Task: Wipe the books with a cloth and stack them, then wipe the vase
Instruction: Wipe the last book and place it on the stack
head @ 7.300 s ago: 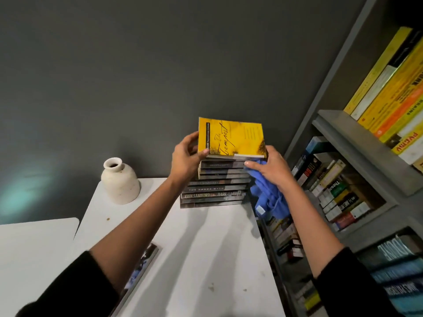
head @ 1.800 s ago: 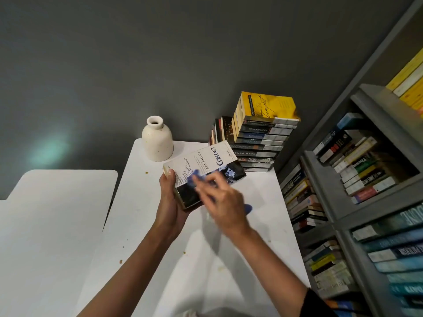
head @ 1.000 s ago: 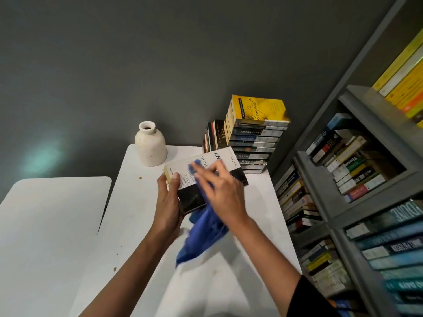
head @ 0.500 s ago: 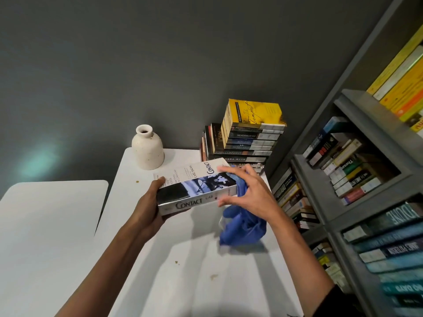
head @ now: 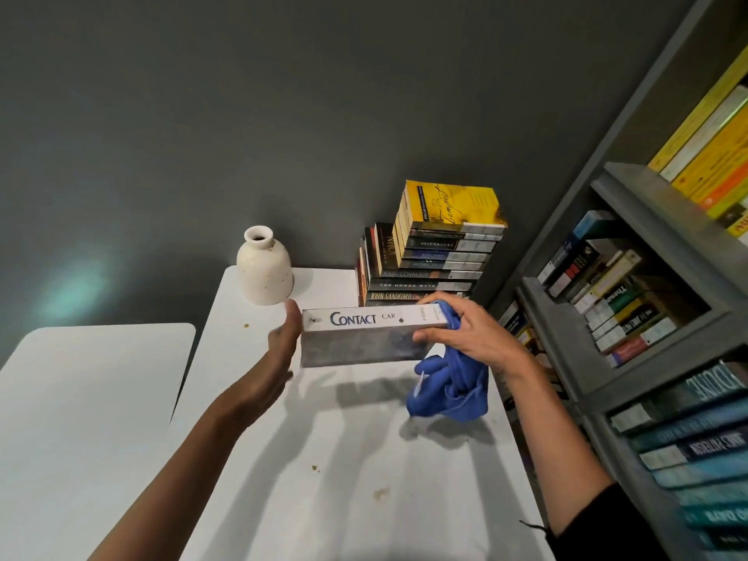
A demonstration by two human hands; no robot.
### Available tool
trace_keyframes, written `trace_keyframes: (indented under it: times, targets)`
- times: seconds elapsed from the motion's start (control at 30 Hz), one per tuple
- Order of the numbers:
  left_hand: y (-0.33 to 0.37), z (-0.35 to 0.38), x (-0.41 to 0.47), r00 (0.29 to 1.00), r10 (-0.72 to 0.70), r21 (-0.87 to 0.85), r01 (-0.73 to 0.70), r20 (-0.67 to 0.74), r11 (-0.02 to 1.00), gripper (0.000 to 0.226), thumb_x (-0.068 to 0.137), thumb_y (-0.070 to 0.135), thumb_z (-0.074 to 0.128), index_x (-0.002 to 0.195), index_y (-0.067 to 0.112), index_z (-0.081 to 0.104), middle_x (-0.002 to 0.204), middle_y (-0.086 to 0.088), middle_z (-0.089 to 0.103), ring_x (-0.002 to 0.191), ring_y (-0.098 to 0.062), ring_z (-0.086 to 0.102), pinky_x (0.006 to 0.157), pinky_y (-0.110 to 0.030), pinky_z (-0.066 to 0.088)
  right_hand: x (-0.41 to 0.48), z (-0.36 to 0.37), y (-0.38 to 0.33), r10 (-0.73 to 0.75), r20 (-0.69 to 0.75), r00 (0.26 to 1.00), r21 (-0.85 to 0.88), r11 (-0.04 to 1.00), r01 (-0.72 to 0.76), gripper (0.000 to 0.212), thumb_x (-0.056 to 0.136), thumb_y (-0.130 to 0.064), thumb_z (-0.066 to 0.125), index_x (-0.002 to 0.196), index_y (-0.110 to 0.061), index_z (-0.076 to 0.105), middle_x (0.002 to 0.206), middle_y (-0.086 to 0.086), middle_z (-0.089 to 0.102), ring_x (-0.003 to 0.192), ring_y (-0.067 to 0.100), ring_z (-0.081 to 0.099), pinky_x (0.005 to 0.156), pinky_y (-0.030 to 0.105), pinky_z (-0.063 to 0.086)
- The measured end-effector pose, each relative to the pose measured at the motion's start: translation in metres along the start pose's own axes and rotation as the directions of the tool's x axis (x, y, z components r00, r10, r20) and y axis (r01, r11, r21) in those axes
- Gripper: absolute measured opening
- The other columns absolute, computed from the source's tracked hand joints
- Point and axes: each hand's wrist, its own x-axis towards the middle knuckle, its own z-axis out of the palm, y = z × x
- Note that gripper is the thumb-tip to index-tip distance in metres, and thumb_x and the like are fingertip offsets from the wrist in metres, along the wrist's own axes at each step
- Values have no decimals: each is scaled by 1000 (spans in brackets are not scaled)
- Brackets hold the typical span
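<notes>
Two hands hold the Contact book [head: 364, 338] above the table [head: 324, 459]. The left hand [head: 283, 338] lies flat, fingers straight against one end. The right hand [head: 469, 334] curls round the other end, blue cloth [head: 449, 386] bunched in it. Wiping looks done; next comes a lift onto the stack [head: 437, 261] beyond, with the vase [head: 265, 273] to wipe last.

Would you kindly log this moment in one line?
left hand presses book end | right hand grips book, cloth | vase upright on table

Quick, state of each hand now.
Left hand: open, flat against the end of the Contact book.
Right hand: grips that book and the blue cloth.
</notes>
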Motion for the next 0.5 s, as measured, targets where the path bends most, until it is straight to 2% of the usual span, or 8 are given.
trace_keyframes:
  times: [0.07,0.1,0.2,0.27,0.33,0.4,0.43,0.5]
  targets:
    - [-1,0,0,976,215,88,-216,10,973,69,68,92,37,115,42,43,120,36,49,115,11,44,107,-22,33,-1,0,2,7,20,1000,69,998,-8,36,72,-31,78,103,-19,64,105,-1,71,103,15,66,97,36,49]
    - [1,1,1,956,292,146,-290,10,946,54,82,80,39,108,34,49,111,31,57,106,13,49,99,-19,38,-2,2,2,18,28,999,105,994,-21,36,72,-29,77,104,-17,63,106,-2,71,103,14,66,97,35,49]
    - [-4,-1,11,901,428,279,-394,-73,876,66,88,66,39,99,2,50,100,-9,61,88,-4,51,80,-26,44,-2,10,1,36,15,999,120,992,-38,41,73,-33,75,108,-14,62,107,1,70,104,17,65,96,32,50]
    - [-6,4,12,853,490,317,-421,-181,850,59,88,62,37,87,4,46,84,-10,57,73,-2,47,64,-16,38,-2,14,-4,53,-55,997,49,998,-50,54,75,-47,68,118,-18,54,117,-1,63,108,16,60,93,28,47]
    - [-7,9,10,805,524,353,-421,-279,836,48,91,56,36,75,11,39,68,-3,47,61,-2,42,55,-14,33,-3,18,-14,125,-209,970,-12,991,-131,53,85,-58,48,122,-21,41,125,-3,51,109,12,51,87,29,39]
    - [-12,11,9,772,553,360,-442,-314,821,46,91,55,38,72,13,36,64,4,43,58,-3,41,53,-14,32,1,30,-22,134,-390,911,-111,975,-191,38,97,-51,32,111,-17,38,113,-1,50,94,14,50,77,29,35]
    - [-14,13,8,765,560,365,-446,-318,817,49,90,58,38,72,13,36,64,5,42,58,-3,40,53,-14,31,4,39,-26,73,-451,890,-241,950,-200,32,101,-45,31,103,-15,39,104,0,50,86,14,50,71,30,37]
    - [-14,16,9,753,577,395,-448,-318,802,48,89,59,38,71,15,36,63,8,43,58,-3,43,53,-13,33,10,60,-31,-54,-454,890,-472,861,-189,25,103,-35,33,94,-13,42,98,1,48,77,13,49,64,26,39]
